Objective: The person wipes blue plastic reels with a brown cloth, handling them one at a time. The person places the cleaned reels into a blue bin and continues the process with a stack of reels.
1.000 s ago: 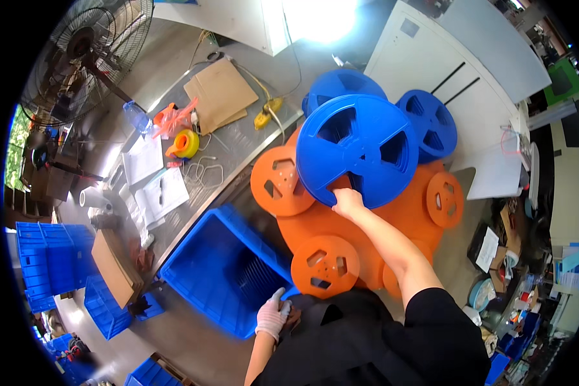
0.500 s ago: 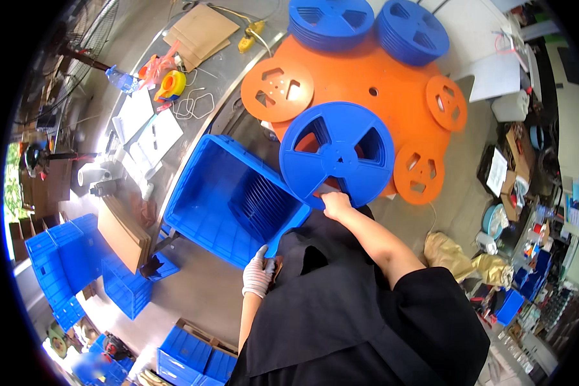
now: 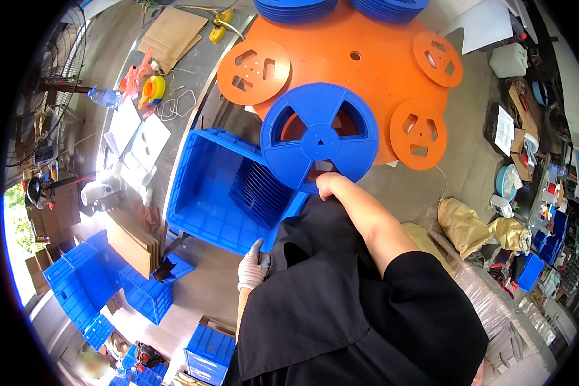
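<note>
The right hand (image 3: 331, 185) has its grip closed on the lower rim of a large round blue plastic reel (image 3: 320, 137), now carried off the orange reel stack (image 3: 379, 71) and hanging over the near edge of the open blue plastic crate (image 3: 202, 193), where dark reels already stand in a row. A second ago it was over the bench. The gloved left hand (image 3: 251, 270) grasps the crate's near corner.

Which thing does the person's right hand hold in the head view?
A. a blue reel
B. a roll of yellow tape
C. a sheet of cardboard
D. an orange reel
A: the right hand grips the lower rim of the blue reel, held above the blue crate.
</note>
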The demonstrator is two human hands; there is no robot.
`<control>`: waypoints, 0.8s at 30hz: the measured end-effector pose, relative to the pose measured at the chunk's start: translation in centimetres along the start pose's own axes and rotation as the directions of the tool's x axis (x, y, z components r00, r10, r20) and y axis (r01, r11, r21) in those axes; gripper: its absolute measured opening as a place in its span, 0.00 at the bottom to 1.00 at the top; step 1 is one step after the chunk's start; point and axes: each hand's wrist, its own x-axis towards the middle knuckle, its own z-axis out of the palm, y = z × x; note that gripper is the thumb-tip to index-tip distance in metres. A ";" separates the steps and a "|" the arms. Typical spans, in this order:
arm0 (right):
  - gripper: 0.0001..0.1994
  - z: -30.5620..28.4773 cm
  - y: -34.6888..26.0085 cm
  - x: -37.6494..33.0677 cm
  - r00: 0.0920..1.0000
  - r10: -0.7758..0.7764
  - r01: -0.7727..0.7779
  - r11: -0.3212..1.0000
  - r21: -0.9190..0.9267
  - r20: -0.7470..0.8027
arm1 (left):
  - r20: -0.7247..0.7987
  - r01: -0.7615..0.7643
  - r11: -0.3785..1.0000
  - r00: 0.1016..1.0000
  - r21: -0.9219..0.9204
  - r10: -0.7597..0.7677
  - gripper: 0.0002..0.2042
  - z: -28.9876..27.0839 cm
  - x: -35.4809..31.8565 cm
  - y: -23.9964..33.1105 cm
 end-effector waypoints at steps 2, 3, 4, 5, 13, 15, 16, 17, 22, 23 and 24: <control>0.20 0.3 0.2 0.7 1.000 -0.001 0.001 1.000 0.000 0.008 | -0.009 -0.001 1.000 1.000 0.019 0.001 0.23 -0.3 0.0 0.8; 0.20 0.5 0.4 1.0 1.000 -0.002 0.002 1.000 0.001 0.000 | -0.005 -0.006 1.000 1.000 0.008 0.007 0.23 0.0 0.0 0.2; 0.21 0.8 0.5 1.2 1.000 -0.003 0.003 1.000 0.001 -0.007 | -0.003 -0.012 1.000 1.000 -0.004 0.012 0.23 0.4 0.4 -1.0; 0.20 0.8 0.7 1.1 1.000 -0.015 0.015 1.000 0.007 -0.009 | 0.001 -0.018 1.000 1.000 -0.018 0.018 0.23 0.3 0.4 -0.4; 0.21 0.0 0.2 -0.2 0.999 -0.044 0.044 0.999 0.006 -0.024 | 0.098 0.149 0.898 0.988 -0.415 -0.119 0.24 0.6 -0.2 0.9; 0.29 0.5 0.7 0.8 0.999 -0.036 0.036 0.999 0.013 -0.027 | 0.171 0.216 0.794 0.975 -0.569 -0.143 0.25 1.4 -0.4 -1.2; 0.32 1.1 0.9 1.1 0.998 -0.029 0.030 0.999 0.024 -0.049 | 0.204 0.244 0.760 0.968 -0.602 -0.149 0.26 1.8 -1.0 -2.3; 0.34 1.0 0.6 0.6 0.996 -0.030 0.033 0.999 0.035 -0.084 | 0.230 0.268 0.722 0.961 -0.638 -0.153 0.27 1.6 -1.4 -1.9; 0.35 1.0 0.2 0.3 0.994 0.018 -0.014 0.999 0.034 -0.108 | 0.286 0.153 0.812 0.958 -0.563 0.018 0.30 0.7 -2.6 -3.0; 0.35 1.0 0.1 0.2 0.992 0.026 -0.023 0.999 0.031 -0.124 | 0.289 0.152 0.813 0.957 -0.562 0.020 0.30 1.0 -2.7 -3.7; 0.35 1.0 -0.1 0.1 0.989 0.034 -0.031 0.999 0.029 -0.141 | 0.292 0.152 0.814 0.956 -0.561 0.023 0.30 1.3 -2.9 -4.4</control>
